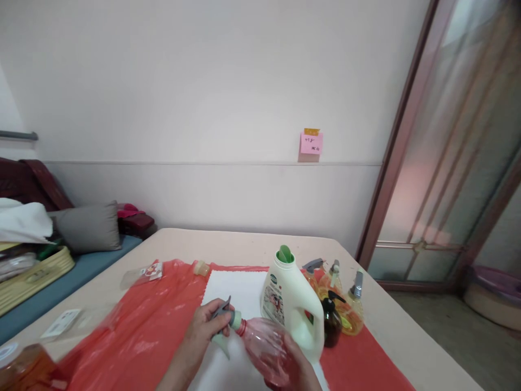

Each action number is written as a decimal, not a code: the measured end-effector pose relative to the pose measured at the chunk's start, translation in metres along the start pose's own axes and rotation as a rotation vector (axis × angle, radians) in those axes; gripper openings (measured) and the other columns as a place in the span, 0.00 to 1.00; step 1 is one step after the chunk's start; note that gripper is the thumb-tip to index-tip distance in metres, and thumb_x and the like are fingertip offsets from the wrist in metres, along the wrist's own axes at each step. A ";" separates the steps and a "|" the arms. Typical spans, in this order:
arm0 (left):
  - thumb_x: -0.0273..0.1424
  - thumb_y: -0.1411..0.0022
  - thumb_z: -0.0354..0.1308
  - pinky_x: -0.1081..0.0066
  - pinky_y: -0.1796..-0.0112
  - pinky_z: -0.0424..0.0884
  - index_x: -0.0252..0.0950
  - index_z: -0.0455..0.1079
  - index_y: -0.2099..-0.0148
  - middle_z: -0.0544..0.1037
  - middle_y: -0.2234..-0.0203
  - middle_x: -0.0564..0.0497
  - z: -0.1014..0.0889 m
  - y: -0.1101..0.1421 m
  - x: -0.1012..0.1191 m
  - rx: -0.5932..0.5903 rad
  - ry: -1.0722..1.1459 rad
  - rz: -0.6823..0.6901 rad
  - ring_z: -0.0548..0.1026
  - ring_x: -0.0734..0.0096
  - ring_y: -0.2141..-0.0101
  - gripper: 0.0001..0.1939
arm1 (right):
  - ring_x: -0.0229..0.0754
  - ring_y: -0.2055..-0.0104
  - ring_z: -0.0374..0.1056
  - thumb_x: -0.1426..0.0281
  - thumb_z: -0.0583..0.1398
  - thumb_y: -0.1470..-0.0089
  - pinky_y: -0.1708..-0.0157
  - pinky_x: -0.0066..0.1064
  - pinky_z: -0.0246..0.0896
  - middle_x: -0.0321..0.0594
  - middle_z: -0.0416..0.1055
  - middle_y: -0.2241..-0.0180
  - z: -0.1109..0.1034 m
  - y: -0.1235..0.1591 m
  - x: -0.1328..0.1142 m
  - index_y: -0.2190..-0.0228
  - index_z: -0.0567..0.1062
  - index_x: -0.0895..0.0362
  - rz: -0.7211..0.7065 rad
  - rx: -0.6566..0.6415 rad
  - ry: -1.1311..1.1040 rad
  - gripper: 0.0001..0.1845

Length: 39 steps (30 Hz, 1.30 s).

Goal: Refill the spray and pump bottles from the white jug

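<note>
A: Starting at the left, what lies there?

B: At 9 o'clock of the hands, a blurred amber plastic bottle point(24, 369) sits at the frame's corner on the wrinkled red plastic sheet point(154, 320) covering the beige table point(244, 244).

A: And the left hand?

B: The left hand point(207, 326) is curled around the grey-green trigger spray head point(224, 320), fingers pinching it, above a white cloth point(240, 290).

A: The bottle itself?

B: The pink translucent ribbed spray bottle point(264, 347) lies tilted, neck toward 10 o'clock, meeting the spray head. The right hand point(299, 364) wraps its body from below.

A: Further right?

B: At 1 o'clock stands a white plastic detergent jug with an open green cap point(291, 304), touching 1 dark brown pump bottle point(331, 320); yellow pump bottles point(345, 307) stand just behind.
</note>
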State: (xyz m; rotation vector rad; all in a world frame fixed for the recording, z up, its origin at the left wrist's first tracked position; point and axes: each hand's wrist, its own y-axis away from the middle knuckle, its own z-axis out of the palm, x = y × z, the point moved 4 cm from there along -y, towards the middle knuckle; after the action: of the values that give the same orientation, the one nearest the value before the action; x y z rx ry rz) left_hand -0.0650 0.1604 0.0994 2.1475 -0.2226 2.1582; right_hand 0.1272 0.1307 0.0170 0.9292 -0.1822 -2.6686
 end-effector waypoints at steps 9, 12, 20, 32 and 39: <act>0.41 0.44 0.60 0.73 0.73 0.54 0.32 0.74 0.67 0.70 0.82 0.54 0.004 0.003 0.006 -0.075 -0.133 -0.038 0.66 0.73 0.76 0.15 | 0.45 0.66 0.74 0.50 0.71 0.64 0.77 0.26 0.58 0.49 0.78 0.62 -0.016 0.001 -0.003 0.58 0.76 0.58 0.003 0.175 0.018 0.35; 0.42 0.46 0.61 0.73 0.72 0.57 0.33 0.74 0.66 0.70 0.81 0.54 0.009 0.005 0.007 -0.125 -0.152 -0.044 0.67 0.72 0.77 0.16 | 0.47 0.63 0.74 0.49 0.71 0.66 0.73 0.29 0.63 0.50 0.78 0.60 -0.018 0.002 0.000 0.58 0.77 0.60 0.126 0.183 -0.011 0.36; 0.46 0.50 0.64 0.72 0.72 0.59 0.32 0.74 0.67 0.73 0.80 0.53 0.006 0.009 0.001 -0.177 -0.116 -0.057 0.67 0.72 0.77 0.19 | 0.48 0.50 0.71 0.49 0.66 0.55 0.47 0.35 0.59 0.53 0.76 0.53 0.017 0.020 -0.004 0.59 0.78 0.65 0.184 -0.160 -0.041 0.33; 0.40 0.45 0.63 0.73 0.71 0.60 0.32 0.75 0.65 0.73 0.78 0.53 -0.008 0.021 0.016 -0.114 0.004 -0.039 0.67 0.73 0.75 0.14 | 0.49 0.54 0.73 0.50 0.73 0.67 0.47 0.40 0.60 0.44 0.78 0.63 0.002 0.024 -0.003 0.62 0.77 0.59 0.268 -0.088 -0.024 0.34; 0.40 0.45 0.63 0.73 0.71 0.59 0.33 0.75 0.65 0.72 0.79 0.53 -0.001 0.019 0.014 -0.117 -0.016 -0.050 0.67 0.73 0.76 0.14 | 0.50 0.57 0.73 0.43 0.70 0.69 0.62 0.36 0.68 0.47 0.77 0.59 0.000 0.016 -0.009 0.59 0.78 0.57 0.182 0.079 0.024 0.40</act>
State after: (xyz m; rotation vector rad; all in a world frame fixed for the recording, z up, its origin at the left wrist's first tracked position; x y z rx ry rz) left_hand -0.0693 0.1408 0.1123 2.0847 -0.2850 2.0480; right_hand 0.1379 0.1184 0.0252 0.9214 -0.3513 -2.4978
